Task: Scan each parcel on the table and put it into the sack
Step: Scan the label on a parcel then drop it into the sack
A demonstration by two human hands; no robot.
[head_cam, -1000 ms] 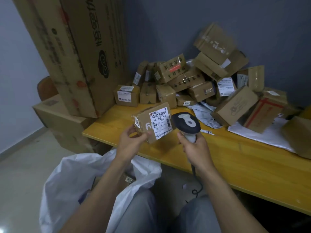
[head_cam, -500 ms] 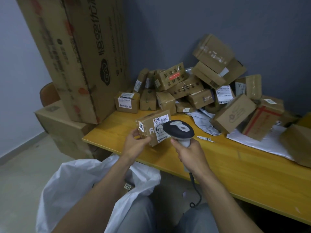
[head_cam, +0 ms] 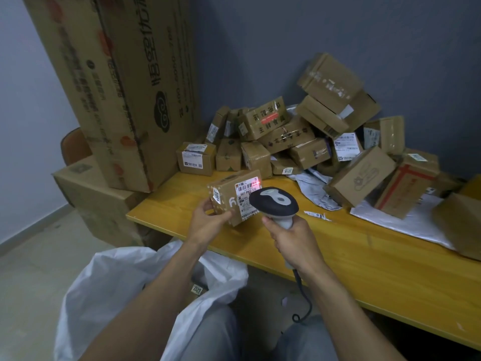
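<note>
My left hand grips a small brown cardboard parcel by its lower left corner, holding it above the near left part of the yellow table. Its white shipping label faces me, and a red light spot glows on the label's top right. My right hand holds the grey and black barcode scanner by its handle, head aimed at the label and covering part of it. The white sack lies open on the floor below my left arm, with a labelled box partly visible inside.
Several brown parcels are heaped against the grey wall at the back of the table, with grey and white mailer bags to the right. A tall printed carton leans at the left on a floor box.
The scanner has moved closer to the parcel's label and a red scan light now shows on it. The parcel stays in my left hand, slightly lowered toward the table.
</note>
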